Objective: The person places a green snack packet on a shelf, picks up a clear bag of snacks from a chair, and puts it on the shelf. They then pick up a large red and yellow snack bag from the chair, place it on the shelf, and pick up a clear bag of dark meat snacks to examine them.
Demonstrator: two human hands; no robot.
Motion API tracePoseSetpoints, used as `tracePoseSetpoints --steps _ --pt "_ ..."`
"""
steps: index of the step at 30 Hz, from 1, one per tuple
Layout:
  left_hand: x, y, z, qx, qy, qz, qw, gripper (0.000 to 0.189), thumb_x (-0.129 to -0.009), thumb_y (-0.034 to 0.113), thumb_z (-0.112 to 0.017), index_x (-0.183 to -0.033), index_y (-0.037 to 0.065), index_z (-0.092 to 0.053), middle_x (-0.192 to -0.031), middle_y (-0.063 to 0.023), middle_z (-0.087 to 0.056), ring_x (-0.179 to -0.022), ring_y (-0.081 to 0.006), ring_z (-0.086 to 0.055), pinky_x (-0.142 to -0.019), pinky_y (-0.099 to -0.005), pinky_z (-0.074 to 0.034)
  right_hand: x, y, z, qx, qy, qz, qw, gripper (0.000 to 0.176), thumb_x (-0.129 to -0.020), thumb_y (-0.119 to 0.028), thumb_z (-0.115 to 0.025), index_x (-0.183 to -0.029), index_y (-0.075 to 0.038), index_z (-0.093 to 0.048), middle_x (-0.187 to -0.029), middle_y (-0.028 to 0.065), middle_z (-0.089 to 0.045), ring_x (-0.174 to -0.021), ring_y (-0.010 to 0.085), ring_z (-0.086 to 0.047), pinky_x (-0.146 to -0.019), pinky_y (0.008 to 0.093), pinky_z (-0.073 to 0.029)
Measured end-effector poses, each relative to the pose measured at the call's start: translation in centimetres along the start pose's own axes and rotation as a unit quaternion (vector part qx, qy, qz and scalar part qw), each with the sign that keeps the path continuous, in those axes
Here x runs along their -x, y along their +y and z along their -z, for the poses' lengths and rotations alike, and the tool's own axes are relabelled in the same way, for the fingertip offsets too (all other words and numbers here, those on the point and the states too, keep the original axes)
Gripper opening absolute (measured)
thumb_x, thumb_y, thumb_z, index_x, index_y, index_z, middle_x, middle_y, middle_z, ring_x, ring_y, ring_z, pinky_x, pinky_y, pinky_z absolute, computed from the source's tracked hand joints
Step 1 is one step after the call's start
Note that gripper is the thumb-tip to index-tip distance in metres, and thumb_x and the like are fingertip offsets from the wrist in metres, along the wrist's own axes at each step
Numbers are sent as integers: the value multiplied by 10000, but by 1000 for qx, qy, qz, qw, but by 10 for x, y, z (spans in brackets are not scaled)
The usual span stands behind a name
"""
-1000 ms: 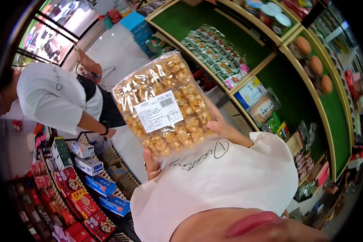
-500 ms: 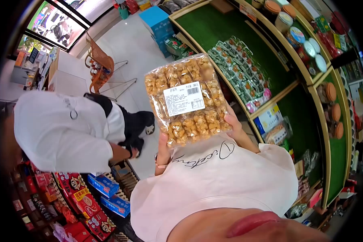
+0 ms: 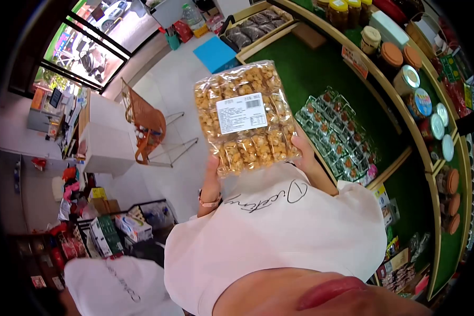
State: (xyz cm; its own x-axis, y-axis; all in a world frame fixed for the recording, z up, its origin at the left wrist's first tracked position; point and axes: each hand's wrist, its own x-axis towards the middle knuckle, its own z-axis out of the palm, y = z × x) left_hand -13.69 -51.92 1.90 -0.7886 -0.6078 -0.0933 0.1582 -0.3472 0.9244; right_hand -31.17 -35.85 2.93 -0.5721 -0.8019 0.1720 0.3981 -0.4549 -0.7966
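Obs.: bag (image 3: 253,148) of golden snack pieces, centre of frame toward the top, label (image 3: 241,112) facing the camera. Left hand (image 3: 211,173) is closed on its lower left corner and right hand (image 3: 303,152) on its lower right. Both pinch the film edge only; the fingers are mostly hidden behind.

Risks, as I judge them:
- The top is unsupported, so the bag may fold or slip.
- A hard squeeze could crush the pieces.
- Another person (image 3: 110,284), lower left, is close and could bump an elbow.

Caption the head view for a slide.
Left hand and right hand hold up a clear bag of golden snacks, label facing the camera, beside green-lined shelves.
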Motion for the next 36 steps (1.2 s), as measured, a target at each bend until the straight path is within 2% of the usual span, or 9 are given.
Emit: tracePoseSetpoints --steps 1,13,19,21,26,27,28,33,36 --pt "-19 3 -5 -5 -17 11 1000 593 -864 487 -403 -1254 40 -389 -1214 -73 -481 -1097 -191 -468 -928 -357 -363 -12 3 7 -65 7 -17 998 690 -810 -261 -434 -1367 21 -139 -1374 133 -269 -1261 197 -273 -1032 294 -192" --pt "-181 -7 -45 62 -108 196 973 523 -914 378 -325 -1244 -26 -366 -1219 -130 -466 -1119 -211 -461 -946 -354 -358 -91 13 74 -57 217 -104 969 639 -850 -271 -423 -1374 -25 -153 -1374 111 -280 -1230 194 -327 -1026 314 -242" --pt "-304 -38 -7 79 -201 307 927 482 -921 328 -372 -1251 -23 -361 -1204 -107 -482 -1086 -158 -482 -932 -297 -370 -149 74 127 58 270 -146 950 647 -834 -267 -464 -1366 -26 -186 -1312 86 -366 -1150 172 -399 -945 270 -314" --pt "-357 -64 17 42 -223 335 915 438 -907 294 -434 -1190 -40 -429 -1128 -95 -536 -1012 -140 -530 -872 -270 -417 -176 105 152 46 282 -223 932 616 -822 -245 -488 -1339 -23 -238 -1251 69 -419 -1088 156 -437 -904 255 -338" --pt "-494 -147 90 -44 -265 446 853 439 -888 292 -474 -1194 -21 -450 -1149 -76 -536 -1006 -131 -537 -892 -299 -410 -251 199 201 -188 329 -302 875 511 -816 -159 -540 -1280 -66 -347 -1242 58 -455 -1101 178 -458 -951 304 -341" --pt "-520 -152 94 -54 -268 477 835 442 -886 300 -478 -1195 -15 -453 -1144 -70 -540 -1001 -131 -539 -891 -302 -411 -267 210 203 -227 328 -276 875 459 -816 -189 -577 -1231 -84 -408 -1157 27 -501 -950 126 -520 -827 252 -408" --pt "-546 -159 102 -66 -268 507 816 446 -884 308 -481 -1196 -9 -456 -1139 -64 -544 -996 -130 -541 -889 -305 -412 -278 227 216 -251 317 -284 870 441 -819 -185 -576 -1218 -85 -417 -1153 25 -508 -946 126 -526 -825 254 -412" --pt "-662 -230 145 -144 -339 509 778 404 -865 301 -519 -1147 12 -513 -1105 -37 -562 -981 -121 -542 -864 -283 -414 -349 257 259 -272 335 -290 854 455 -784 -106 -616 -1193 -110 -419 -1041 -1 -565 -897 119 -548 -771 287 -443" --pt "-728 -237 139 -222 -423 452 753 353 -859 262 -536 -1145 55 -534 -990 16 -584 -843 -64 -526 -708 -216 -416 -386 252 296 -159 334 -300 879 577 -741 -38 -639 -1238 -128 -361 -1008 22 -565 -876 140 -550 -763 291 -451"
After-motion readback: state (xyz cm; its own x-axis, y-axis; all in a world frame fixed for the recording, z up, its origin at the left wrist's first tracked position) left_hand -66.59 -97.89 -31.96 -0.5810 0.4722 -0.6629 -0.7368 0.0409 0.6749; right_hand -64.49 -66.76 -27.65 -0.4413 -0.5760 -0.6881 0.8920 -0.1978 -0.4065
